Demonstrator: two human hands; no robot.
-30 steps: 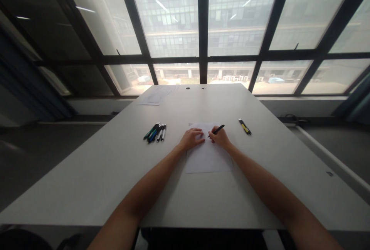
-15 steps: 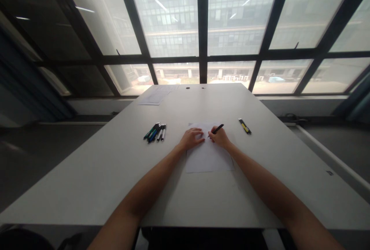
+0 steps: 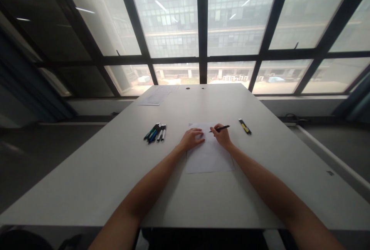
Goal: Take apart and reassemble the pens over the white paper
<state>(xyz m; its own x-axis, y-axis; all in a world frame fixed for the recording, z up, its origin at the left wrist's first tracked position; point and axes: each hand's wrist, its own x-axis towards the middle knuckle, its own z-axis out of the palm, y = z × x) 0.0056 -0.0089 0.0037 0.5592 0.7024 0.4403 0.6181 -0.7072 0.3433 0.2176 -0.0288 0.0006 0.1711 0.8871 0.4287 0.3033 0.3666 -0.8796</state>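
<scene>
A white sheet of paper [image 3: 209, 159] lies on the table in front of me. My left hand [image 3: 192, 138] rests open on the left part of the sheet, fingers stretched toward its middle. My right hand [image 3: 222, 136] is closed around a black pen [image 3: 223, 128], over the upper right part of the sheet. The pen's tip points left, at or close to the paper; whether it touches, I cannot tell. Its back end tilts out to the right. Any marks on the paper are too faint to make out.
Several pens [image 3: 155, 133] in green, blue, black and white lie bunched on the left. Black-and-yellow pens [image 3: 245, 126] lie on the right. More printed sheets [image 3: 153, 98] are at the far left of the white table [image 3: 95, 188]. Large windows stand behind it.
My right hand has shifted slightly up and to the right with the pen, which now lies flatter. My left hand and the paper have stayed in place.
</scene>
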